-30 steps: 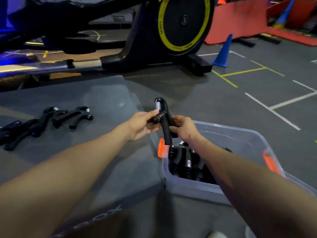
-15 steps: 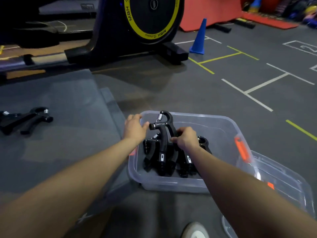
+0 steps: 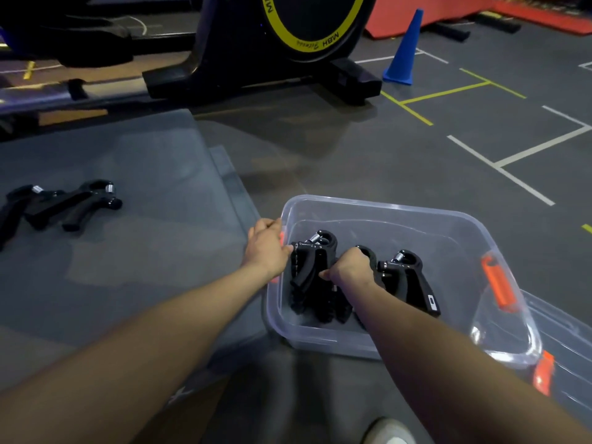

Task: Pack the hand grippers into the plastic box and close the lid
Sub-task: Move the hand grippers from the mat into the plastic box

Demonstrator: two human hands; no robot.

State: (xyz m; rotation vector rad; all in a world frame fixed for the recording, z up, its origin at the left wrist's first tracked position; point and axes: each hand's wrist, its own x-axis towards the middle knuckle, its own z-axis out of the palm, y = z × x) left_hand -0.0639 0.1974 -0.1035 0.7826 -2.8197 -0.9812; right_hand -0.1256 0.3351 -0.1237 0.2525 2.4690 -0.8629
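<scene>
Inside plastic box [image 3: 384, 208]: hand grippers [image 3: 407, 280] (upright)

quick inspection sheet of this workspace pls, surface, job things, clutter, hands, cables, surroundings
surface: grey mat on a dark floor with painted lines
job's things: clear plastic box holds several black hand grippers; more hand grippers on the mat; lid off, lying beside the box
clutter: nothing seen
grippers: left hand at the box's left rim, grip unclear; right hand curled around a gripper in the box
cables: nothing seen
surroundings: exercise machine, blue cone, red mats
</scene>
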